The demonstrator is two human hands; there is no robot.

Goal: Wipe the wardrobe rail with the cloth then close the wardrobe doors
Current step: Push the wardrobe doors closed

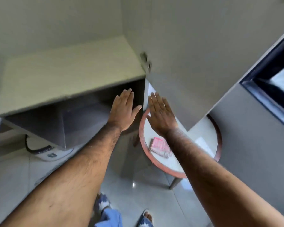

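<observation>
1. Neither hand holds anything: the left hand (pixel 124 110) and the right hand (pixel 161 112) are both flat and spread, fingers straight, palms facing away from the person.
2. They sit side by side, close but apart, either side of the wardrobe's right front edge. The left hand is in front of a dark open compartment (pixel 82 118); the right is beside the open grey wardrobe door (pixel 195 63). Whether either palm touches a panel cannot be told.
3. Flat palms suit pushing, so this looks like the start of the door-closing step, with the wiping probably finished.
4. No rail shows in this view. A pink cloth (pixel 160 147) lies folded on a small round table (pixel 145 145) with a red rim, below the right forearm; it is likely the one used, set aside to free both hands.
5. A pale shelf (pixel 69 76) tops the dark compartment, and a door hinge (pixel 146 61) shows at its right corner.
6. Glossy light floor tiles (pixel 138 190) lie underneath, a white appliance (pixel 51 153) stands at left, and a dark-framed window (pixel 272 68) is at right.
</observation>
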